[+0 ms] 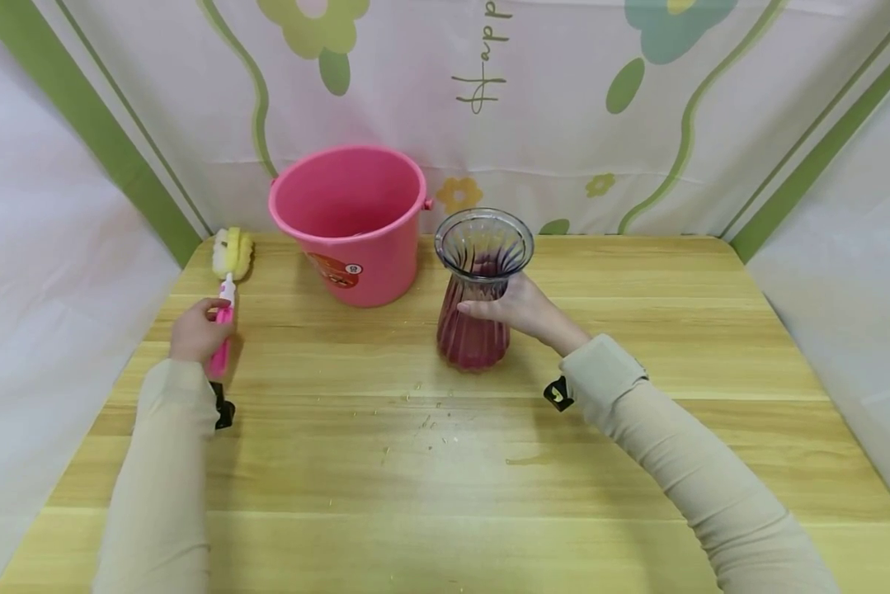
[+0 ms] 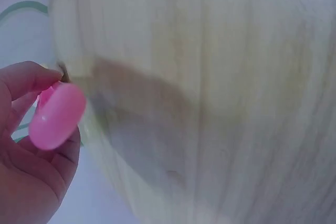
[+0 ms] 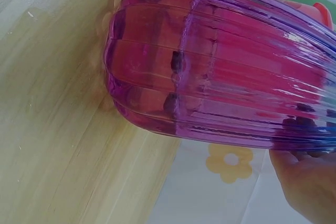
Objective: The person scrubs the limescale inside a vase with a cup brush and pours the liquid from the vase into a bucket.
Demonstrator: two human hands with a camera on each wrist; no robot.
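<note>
At the left edge of the wooden table (image 1: pixel 638 346), the person's left hand (image 1: pixel 195 330) has its fingers curled round the pink handle of a bottle brush (image 1: pixel 227 289), whose yellow sponge head points away toward the backdrop. The grip sits low on the handle near its rounded end, so the long head could swing wide and knock the pink bucket (image 1: pixel 350 223) standing just to its right, or the handle could slide out of the fingers. Right of the bucket, and close beside it, the ribbed purple vase (image 1: pixel 480 289) stands upright on the table, and the right hand (image 1: pixel 522 309) wraps its fingers and thumb about the narrow waist. The vase flares at the mouth and looks smooth, so a loose hold or a sideways push from the brush could tip it or let it slip. The head view alone gives the whole layout, including small crumbs (image 1: pixel 430 417) scattered in front of the vase. The left wrist view adds only the blurred handle end (image 2: pixel 56 115) against the palm; the right wrist view shows dark specks inside the vase (image 3: pixel 220 72), which the head view does not resolve.
</note>
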